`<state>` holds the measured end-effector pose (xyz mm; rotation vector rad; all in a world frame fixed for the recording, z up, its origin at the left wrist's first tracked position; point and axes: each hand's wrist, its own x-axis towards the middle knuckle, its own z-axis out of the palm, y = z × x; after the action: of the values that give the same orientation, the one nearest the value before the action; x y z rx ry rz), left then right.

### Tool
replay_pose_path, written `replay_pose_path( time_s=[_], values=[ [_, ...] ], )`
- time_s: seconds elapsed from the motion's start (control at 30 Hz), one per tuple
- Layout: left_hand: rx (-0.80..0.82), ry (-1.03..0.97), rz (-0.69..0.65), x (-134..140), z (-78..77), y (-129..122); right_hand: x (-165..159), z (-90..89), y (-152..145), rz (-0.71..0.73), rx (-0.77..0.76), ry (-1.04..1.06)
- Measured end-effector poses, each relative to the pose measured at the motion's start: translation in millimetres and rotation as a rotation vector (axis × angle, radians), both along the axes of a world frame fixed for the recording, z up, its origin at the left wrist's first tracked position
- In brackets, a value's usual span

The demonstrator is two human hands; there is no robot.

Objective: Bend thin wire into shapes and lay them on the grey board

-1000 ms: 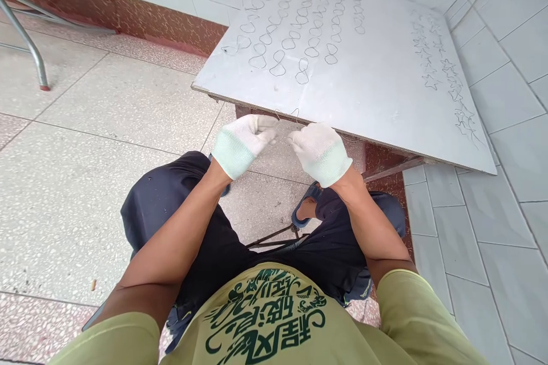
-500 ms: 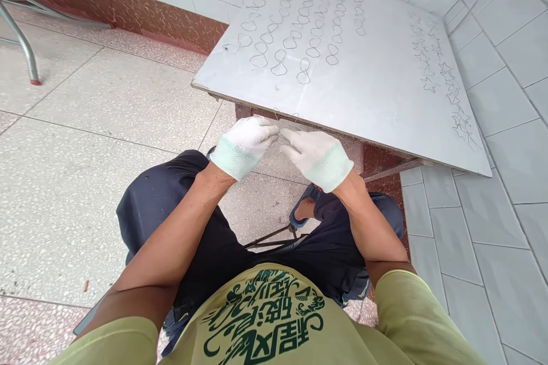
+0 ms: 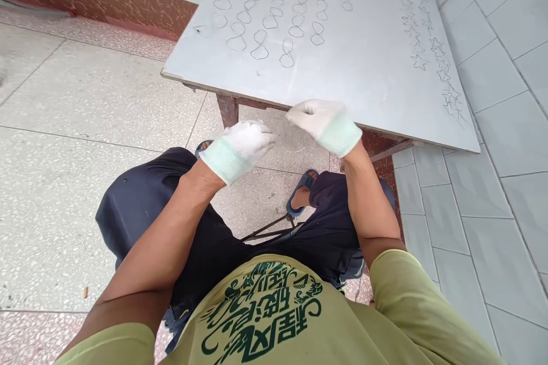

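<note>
My left hand [image 3: 248, 145], in a white knit glove with a pale green cuff, is over my knees with its fingers closed on a thin wire [image 3: 294, 151]. The wire curves out to the right of the fingertips, faint against the floor. My right hand [image 3: 319, 117], gloved alike, is higher, at the front edge of the white board [image 3: 363, 68]. Its thumb and fingers are pinched together; what lies between them is too small to make out. Rows of wire figure-eight shapes [image 3: 287, 53] lie on the board. Star-shaped wire pieces [image 3: 418, 61] lie along its right side.
The board rests on a reddish-brown support [image 3: 226, 109]. A tiled wall [image 3: 483, 211] borders it on the right. Below are my legs, a sandalled foot [image 3: 302, 194] and thin dark metal bars [image 3: 269, 228] above the speckled floor [image 3: 85, 182].
My hands have drawn apart: the right rose to the board's edge, the left stayed low. The curved wire now shows between them. The view has shifted, with the board higher and farther left.
</note>
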<state>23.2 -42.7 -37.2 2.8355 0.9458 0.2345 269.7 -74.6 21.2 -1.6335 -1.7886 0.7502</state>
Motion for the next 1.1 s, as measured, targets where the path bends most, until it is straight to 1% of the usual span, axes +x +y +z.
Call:
replay_pose_path(
  time_s=[0.07, 0.13, 0.23, 0.33, 0.47, 0.57, 0.73, 0.83, 0.93, 1.0, 1.1],
  values=[
    [0.0, 0.081, -0.02, 8, 1.7, -6, -3, -7.4, 8, 0.1, -0.065, -0.022],
    [0.012, 0.091, -0.043, 12, 1.6, -10, -6, -11.7, 10, 0.178, -0.09, -0.076],
    [0.021, 0.071, -0.04, 13, -0.6, -12, -9, -12.1, 8, 0.233, -0.103, -0.131],
    [0.019, 0.042, -0.067, 12, 0.7, -13, -10, -10.4, 7, 0.232, -0.146, -0.082],
    [0.04, 0.008, -0.109, 9, 9.2, -20, -9, -9.9, 5, 0.207, -0.202, 0.03],
    [0.043, 0.023, -0.091, 6, 11.4, -29, -9, -8.8, 2, 0.213, -0.225, 0.065],
    [0.043, -0.037, -0.068, 2, 6.2, -36, -9, -7.0, -2, 0.216, -0.218, 0.041],
    [0.038, -0.021, -0.069, 2, 6.8, -34, -9, -7.2, -1, 0.201, -0.206, 0.023],
    [0.034, -0.002, -0.077, 1, 8.6, -27, -7, -6.3, 1, 0.195, -0.159, 0.021],
    [0.015, -0.058, -0.034, -2, 8.2, -23, -4, -5.3, 2, 0.189, -0.113, 0.013],
    [-0.014, -0.157, 0.124, -10, 6.4, -20, 1, -6.1, 5, 0.165, -0.085, -0.009]
  ],
)
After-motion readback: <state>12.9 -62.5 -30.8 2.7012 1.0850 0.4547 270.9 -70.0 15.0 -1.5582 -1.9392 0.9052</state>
